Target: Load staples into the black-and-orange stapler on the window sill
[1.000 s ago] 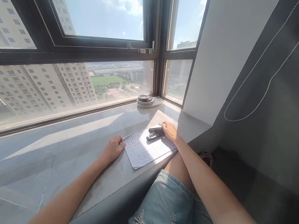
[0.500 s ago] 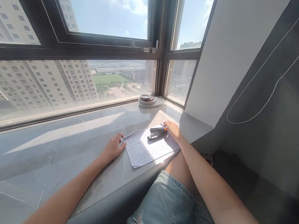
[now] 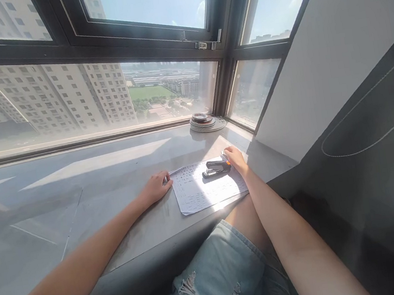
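Note:
Handwritten paper sheets (image 3: 198, 197) lie at the front of the sill, partly in bright sun. A black stapler (image 3: 214, 169) with an orange part at its right end rests on them, its arm raised at a slant. My right hand (image 3: 236, 158) is closed at that end, with a small pale piece (image 3: 223, 153) at its fingertips, too small to name. My left hand (image 3: 156, 186) lies on the sill, fingers curled against the papers' left edge; what they hold, if anything, is hidden. A thin pen-like stick (image 3: 176, 171) lies at the papers' upper left corner.
A stack of plates or round dishes (image 3: 205, 123) stands in the window corner. The pale sill (image 3: 108, 194) ends at a front edge above my knees in torn denim shorts (image 3: 214, 267). A beaded cord (image 3: 352, 153) hangs at the right by the wall.
The view has turned slightly, so everything sits a little further right and higher. My left fingers look more curled. The stapler and my right hand keep about the same places on the papers.

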The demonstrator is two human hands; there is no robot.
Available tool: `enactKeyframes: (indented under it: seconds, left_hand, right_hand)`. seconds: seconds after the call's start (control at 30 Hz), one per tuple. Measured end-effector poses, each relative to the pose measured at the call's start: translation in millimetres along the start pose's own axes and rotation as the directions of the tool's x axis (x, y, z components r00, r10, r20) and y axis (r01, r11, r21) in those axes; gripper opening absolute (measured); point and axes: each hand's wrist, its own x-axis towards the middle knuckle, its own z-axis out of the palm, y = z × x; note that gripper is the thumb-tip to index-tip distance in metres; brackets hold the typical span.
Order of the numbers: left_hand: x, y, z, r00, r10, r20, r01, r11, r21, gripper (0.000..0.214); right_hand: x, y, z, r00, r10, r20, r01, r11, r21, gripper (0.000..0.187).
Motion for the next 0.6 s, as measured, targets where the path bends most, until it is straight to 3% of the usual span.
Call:
enactKeyframes:
  seconds: [0.2,0.3,0.4,0.6]
  left_hand:
    - [-1,0,-2.3,1.0,0.002,0.014,-0.001,1.0,-0.022,0.017]
    - [0,-2,-1.0,1.0,0.018,0.008,-0.018,1.0,-0.024,0.018]
    - [0,-5,0.0,0.999,0.033,-0.006,-0.033,0.999,-0.022,0.018]
    - [2,-6,-0.5,0.999,0.037,-0.021,-0.038,0.998,-0.047,0.018]
  right_hand:
    - [-1,-7,9,0.982,0.027,0.184,-0.048,0.993,0.109,0.048]
    - [-2,-5,10,0.995,-0.024,0.095,0.012,0.992,0.122,0.044]
    - [-4,-2,9,1.0,0.01,0.013,-0.011,0.997,0.072,0.035]
    - [-3,-5,12,0.989,-0.015,0.149,-0.002,0.993,0.118,0.03]
